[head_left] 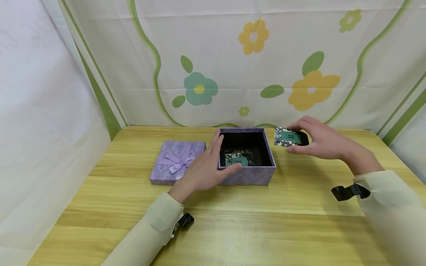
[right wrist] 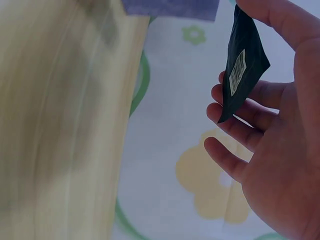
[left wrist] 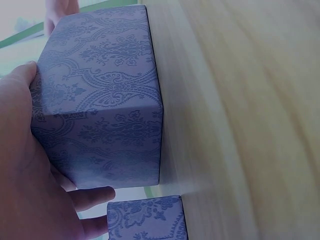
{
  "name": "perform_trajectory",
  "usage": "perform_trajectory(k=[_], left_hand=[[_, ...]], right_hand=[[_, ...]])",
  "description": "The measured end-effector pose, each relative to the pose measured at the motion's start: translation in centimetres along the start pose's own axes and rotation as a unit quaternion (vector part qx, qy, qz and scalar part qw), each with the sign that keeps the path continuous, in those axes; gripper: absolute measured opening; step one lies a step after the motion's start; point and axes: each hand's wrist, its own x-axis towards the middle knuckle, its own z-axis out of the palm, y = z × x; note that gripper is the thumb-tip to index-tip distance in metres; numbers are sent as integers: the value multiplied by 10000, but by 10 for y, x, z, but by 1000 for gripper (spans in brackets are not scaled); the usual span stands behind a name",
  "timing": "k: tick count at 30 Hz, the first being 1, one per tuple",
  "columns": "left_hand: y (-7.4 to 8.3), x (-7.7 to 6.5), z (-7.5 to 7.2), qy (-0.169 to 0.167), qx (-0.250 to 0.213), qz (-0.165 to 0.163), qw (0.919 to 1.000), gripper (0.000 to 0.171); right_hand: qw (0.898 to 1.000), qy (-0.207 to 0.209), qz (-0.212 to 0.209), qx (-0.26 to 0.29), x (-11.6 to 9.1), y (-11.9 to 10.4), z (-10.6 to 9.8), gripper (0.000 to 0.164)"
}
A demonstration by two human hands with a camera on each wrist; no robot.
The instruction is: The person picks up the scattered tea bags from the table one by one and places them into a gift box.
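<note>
A purple patterned gift box (head_left: 247, 176) stands uncovered on the table, its dark inside holding several flat floral packets (head_left: 237, 160). My left hand (head_left: 209, 162) rests against the box's near left corner, thumb over the front rim and straight fingers along the left side. To the right of the box, my right hand (head_left: 319, 138) pinches a small flat packet (head_left: 287, 137) between thumb and fingers, held above the table. Its front is floral with a green panel; the dark back (right wrist: 240, 67) carries a barcode label in the right wrist view.
The box's purple lid (head_left: 178, 162), tied with a lilac ribbon bow, lies left of the box, beside my left hand. Wooden tabletop (head_left: 253, 229) extends in front. Behind the table hangs a white cloth (head_left: 233, 66) with printed flowers.
</note>
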Motion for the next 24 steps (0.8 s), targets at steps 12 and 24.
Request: perform_trajectory(k=[12, 24], left_hand=[[-1, 1, 0, 26, 42, -28, 10000, 111], [-1, 1, 0, 74, 145, -34, 9999, 111]], right_hand=[[9986, -32, -487, 212, 26, -41, 14, 68], [9953, -11, -954, 151, 46, -68, 46, 70]])
